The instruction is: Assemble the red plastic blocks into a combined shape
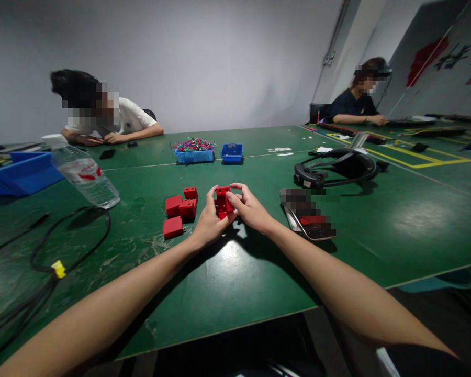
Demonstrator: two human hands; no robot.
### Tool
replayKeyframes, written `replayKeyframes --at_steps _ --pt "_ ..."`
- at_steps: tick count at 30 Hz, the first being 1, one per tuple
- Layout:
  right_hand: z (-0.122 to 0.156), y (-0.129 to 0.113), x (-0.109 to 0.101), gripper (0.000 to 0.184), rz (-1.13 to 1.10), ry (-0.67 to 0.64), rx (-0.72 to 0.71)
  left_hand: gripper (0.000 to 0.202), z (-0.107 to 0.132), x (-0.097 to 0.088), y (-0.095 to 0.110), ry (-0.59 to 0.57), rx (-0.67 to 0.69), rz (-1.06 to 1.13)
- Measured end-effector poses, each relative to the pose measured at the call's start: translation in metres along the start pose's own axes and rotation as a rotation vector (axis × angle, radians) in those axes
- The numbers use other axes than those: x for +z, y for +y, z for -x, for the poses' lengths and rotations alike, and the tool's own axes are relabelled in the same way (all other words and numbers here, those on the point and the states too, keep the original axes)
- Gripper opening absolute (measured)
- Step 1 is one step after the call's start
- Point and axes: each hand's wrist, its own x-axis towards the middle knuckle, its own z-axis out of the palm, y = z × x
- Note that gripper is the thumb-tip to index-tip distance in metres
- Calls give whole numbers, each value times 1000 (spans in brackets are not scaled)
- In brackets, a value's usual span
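Both of my hands meet over the green table [227, 272] and grip one red block assembly [222, 200] between them. My left hand [211, 220] wraps it from the left, fingers curled. From the right, my right hand [249, 207] pinches it with thumb and fingers. Several loose red blocks [179, 210] lie on the table just left of my left hand.
A water bottle [82, 175] lies tilted at the left beside a blue bin [19, 173]. Black cables [63, 235] with a yellow tag curl at the left. Two blue trays [208, 152] stand behind. A headset [333, 170] and a phone [308, 220] lie to the right. Two seated people work at the far side.
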Motion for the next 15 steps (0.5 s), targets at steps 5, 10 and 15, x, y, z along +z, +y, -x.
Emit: replayKeyframes --at_steps 5,10,15 --pt "0 2 2 45 27 46 -3 91 0 0 -1 0 -4 1" --pt "2 -4 2 54 81 120 37 89 0 0 1 -12 0 41" --pt "6 -14 3 76 -55 12 126 86 1 1 4 5 2 43"
